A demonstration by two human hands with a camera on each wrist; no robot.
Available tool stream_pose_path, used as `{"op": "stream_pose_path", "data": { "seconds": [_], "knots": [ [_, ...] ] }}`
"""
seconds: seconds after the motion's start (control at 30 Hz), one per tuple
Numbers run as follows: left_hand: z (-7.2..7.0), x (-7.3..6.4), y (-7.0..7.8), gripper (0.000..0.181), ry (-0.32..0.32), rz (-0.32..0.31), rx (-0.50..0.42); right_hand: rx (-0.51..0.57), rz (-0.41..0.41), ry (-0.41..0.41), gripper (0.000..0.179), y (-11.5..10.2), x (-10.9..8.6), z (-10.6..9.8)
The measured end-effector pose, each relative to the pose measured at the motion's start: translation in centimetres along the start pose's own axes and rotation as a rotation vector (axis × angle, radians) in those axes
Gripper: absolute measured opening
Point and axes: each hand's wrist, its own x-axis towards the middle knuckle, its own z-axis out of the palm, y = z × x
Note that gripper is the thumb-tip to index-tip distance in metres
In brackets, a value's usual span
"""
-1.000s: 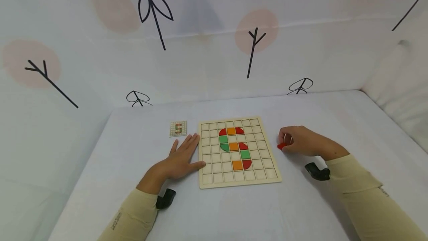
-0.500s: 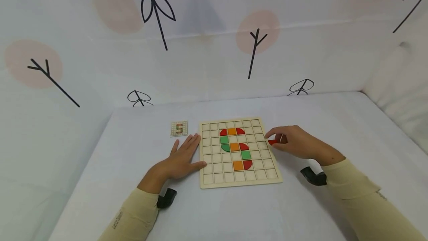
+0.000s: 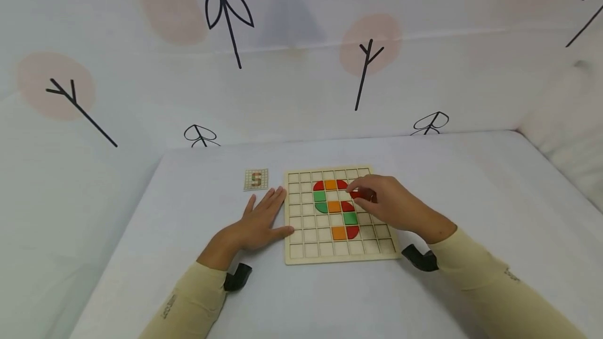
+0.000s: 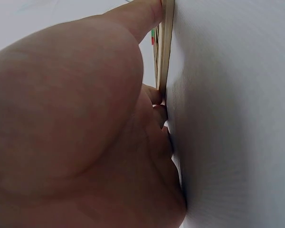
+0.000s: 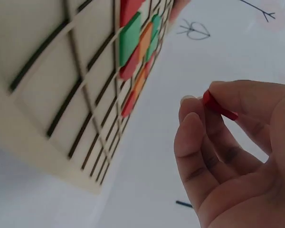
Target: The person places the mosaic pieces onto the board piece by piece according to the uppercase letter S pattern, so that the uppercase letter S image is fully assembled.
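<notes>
A wooden grid board [image 3: 299,251] lies mid-table, with orange squares, green pieces and red rounded-corner pieces set in its cells in an S-like figure. My left hand [image 3: 256,226] rests flat at the board's left edge, fingers spread, thumb on the rim. In the left wrist view, the thumb [image 4: 140,16] touches the board's edge [image 4: 167,52]. My right hand [image 3: 398,203] is over the board's right half and pinches a small red tile [image 5: 218,105] between thumb and fingers. The right wrist view has this tile raised off the board, beside the colored pieces.
A small card [image 3: 256,179] printed with a grid and a colored S lies left of the board's upper corner. White cloth [image 3: 330,300] covers the table, and a white patterned cloth wall [image 3: 301,93] stands behind it.
My right hand has moved left with the red tile, from the table beside the board to above the board's right half. The left hand stays at the board's edge.
</notes>
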Motion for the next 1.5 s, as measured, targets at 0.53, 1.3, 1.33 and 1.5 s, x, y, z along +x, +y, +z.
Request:
{"op": "stream_pose_path", "data": {
  "seconds": [0.53,1.3,1.33,1.5],
  "knots": [
    [0.1,-0.1,-0.6,0.097,0.002,0.008,-0.004,0.123,-0.070,0.054,0.026,-2.2,1.0,3.5],
    [0.2,0.4,-0.4,0.097,-0.008,0.021,0.014,0.178,-0.137,-0.147,0.016,-2.0,0.7,5.8],
    [0.2,0.3,-0.4,0.097,-0.009,0.020,0.011,0.174,-0.134,-0.155,0.016,-2.0,0.7,5.8],
    [0.1,0.3,-0.4,0.097,-0.011,0.023,0.007,0.165,-0.117,-0.172,0.016,-1.9,0.7,6.0]
  ]
}}
